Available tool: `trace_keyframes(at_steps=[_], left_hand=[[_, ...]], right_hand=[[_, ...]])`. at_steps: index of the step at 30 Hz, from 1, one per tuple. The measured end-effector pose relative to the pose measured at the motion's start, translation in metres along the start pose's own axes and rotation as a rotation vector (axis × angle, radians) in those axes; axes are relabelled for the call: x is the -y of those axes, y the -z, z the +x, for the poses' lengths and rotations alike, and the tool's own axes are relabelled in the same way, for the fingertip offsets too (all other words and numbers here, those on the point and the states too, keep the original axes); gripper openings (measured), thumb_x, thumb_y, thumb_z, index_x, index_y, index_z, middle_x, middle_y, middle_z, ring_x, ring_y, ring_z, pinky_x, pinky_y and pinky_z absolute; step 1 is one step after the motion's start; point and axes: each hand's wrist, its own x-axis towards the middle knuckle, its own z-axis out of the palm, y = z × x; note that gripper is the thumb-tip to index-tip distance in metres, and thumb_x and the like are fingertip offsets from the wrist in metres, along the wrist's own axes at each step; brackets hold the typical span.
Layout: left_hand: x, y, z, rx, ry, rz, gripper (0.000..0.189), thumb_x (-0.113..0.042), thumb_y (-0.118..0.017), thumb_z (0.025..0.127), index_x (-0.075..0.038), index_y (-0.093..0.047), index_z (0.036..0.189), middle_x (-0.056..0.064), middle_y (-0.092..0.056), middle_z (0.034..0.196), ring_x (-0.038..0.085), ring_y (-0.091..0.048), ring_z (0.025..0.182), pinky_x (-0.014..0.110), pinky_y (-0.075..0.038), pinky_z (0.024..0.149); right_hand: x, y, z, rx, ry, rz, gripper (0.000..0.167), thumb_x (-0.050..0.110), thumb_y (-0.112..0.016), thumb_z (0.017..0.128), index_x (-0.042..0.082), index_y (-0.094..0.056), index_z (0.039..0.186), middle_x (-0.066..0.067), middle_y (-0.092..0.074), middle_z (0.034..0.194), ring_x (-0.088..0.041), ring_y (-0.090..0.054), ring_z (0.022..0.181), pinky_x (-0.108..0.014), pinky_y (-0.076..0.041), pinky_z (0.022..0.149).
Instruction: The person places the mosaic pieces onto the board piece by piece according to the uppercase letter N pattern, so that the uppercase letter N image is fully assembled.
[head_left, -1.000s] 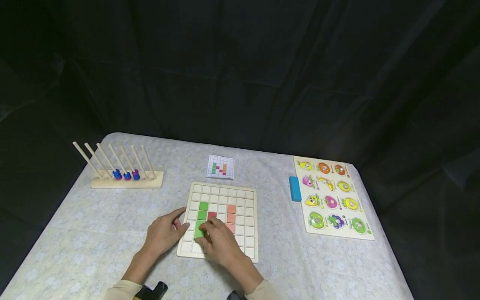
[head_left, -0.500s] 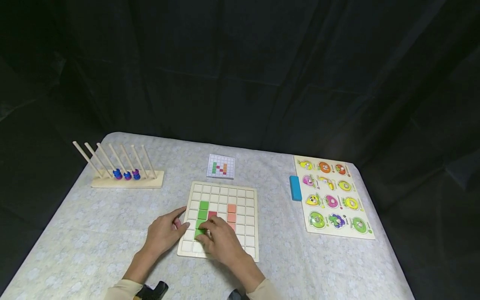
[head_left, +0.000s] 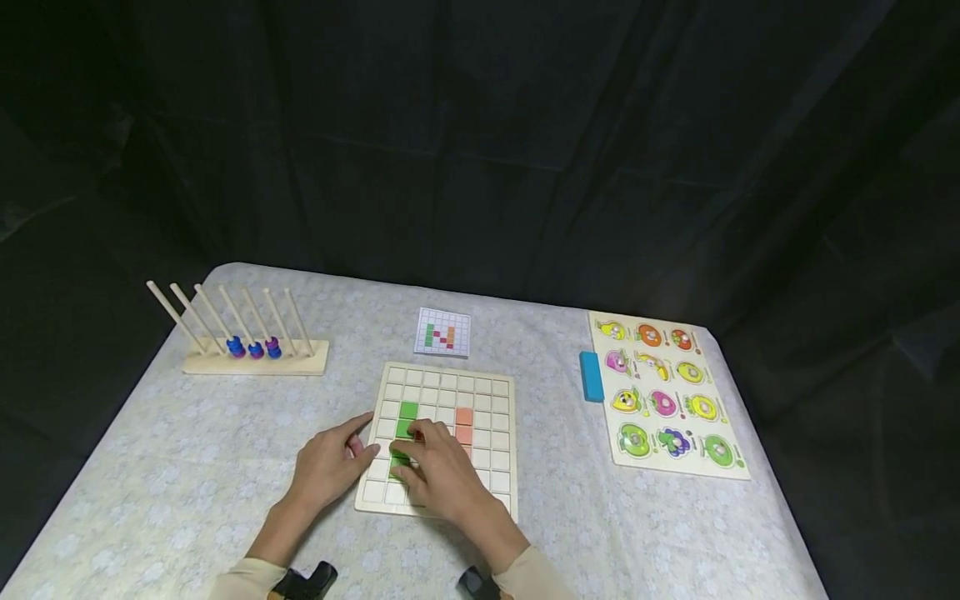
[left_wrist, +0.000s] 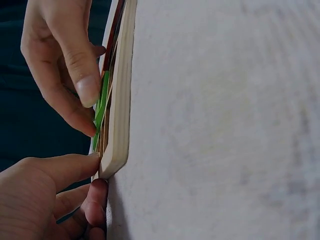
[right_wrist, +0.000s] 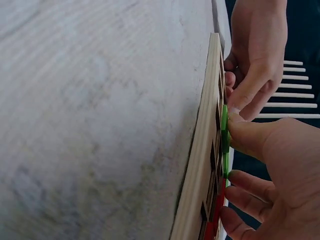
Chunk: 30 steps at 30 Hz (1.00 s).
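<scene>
A square wooden grid board (head_left: 487, 385) lies in front of me. Green tiles (head_left: 408, 410) form a column on its left, and salmon-coloured tiles (head_left: 464, 417) form another farther right. My left hand (head_left: 327, 468) holds the board's left edge, its thumb on top near the rim. Over the green column bends my right hand (head_left: 442, 475), thumb and finger pinching a green tile (right_wrist: 224, 127) low in that column. That tile looks slightly raised in the right wrist view. A red tile (right_wrist: 216, 212) is mostly hidden by the right fingers in the head view.
Behind the board lies a small pattern card (head_left: 442, 333). A wooden peg stand (head_left: 202, 365) with blue and purple beads stands at the left. To the right are a fruit puzzle board (head_left: 675, 473) and a blue block (head_left: 591, 377). A black curtain (head_left: 480, 150) hangs behind the table.
My right fingers have shifted slightly up and left over the green column, covering a middle green tile and the red one. My left hand stays at the board's edge.
</scene>
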Motion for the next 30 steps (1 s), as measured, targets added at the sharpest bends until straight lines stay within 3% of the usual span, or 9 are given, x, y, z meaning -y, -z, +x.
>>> trace_keyframes(at_steps=[9, 17, 24, 30], left_hand=[[-0.001, -0.001, 0.001, 0.012, 0.019, -0.005, 0.053, -0.027, -0.074, 0.087, -0.009, -0.063, 0.136, -0.006, -0.061, 0.07, 0.007, -0.045, 0.055, 0.025, -0.034, 0.051], [-0.001, -0.004, 0.004, 0.011, 0.017, -0.026, 0.053, -0.026, -0.074, 0.088, -0.01, -0.063, 0.137, -0.005, -0.061, 0.07, 0.008, -0.046, 0.056, 0.026, -0.036, 0.051], [-0.001, -0.003, 0.003, 0.005, 0.016, -0.026, 0.052, -0.025, -0.074, 0.088, -0.009, -0.062, 0.137, -0.005, -0.061, 0.07, 0.008, -0.046, 0.057, 0.027, -0.035, 0.052], [0.0, -0.004, 0.001, 0.005, 0.025, -0.033, 0.052, -0.025, -0.074, 0.088, -0.009, -0.062, 0.137, -0.005, -0.062, 0.07, 0.008, -0.046, 0.056, 0.027, -0.035, 0.051]], right_hand=[[-0.003, -0.003, -0.003, -0.016, 0.002, 0.038, 0.034, 0.037, -0.066, 0.096, 0.022, -0.069, 0.126, -0.005, -0.058, 0.13, -0.017, -0.055, 0.11, -0.032, -0.049, 0.092], [-0.004, -0.001, -0.006, 0.012, 0.003, 0.114, 0.029, 0.038, -0.066, 0.095, 0.022, -0.073, 0.119, -0.003, -0.057, 0.133, -0.016, -0.055, 0.114, -0.032, -0.05, 0.094], [-0.003, -0.004, -0.011, 0.048, -0.031, 0.107, 0.033, 0.039, -0.06, 0.099, 0.024, -0.069, 0.128, -0.003, -0.056, 0.139, -0.015, -0.054, 0.117, -0.034, -0.049, 0.099], [-0.003, -0.002, -0.015, 0.016, -0.041, 0.148, 0.04, 0.041, -0.062, 0.098, 0.02, -0.067, 0.131, -0.004, -0.057, 0.138, -0.015, -0.055, 0.115, -0.032, -0.05, 0.095]])
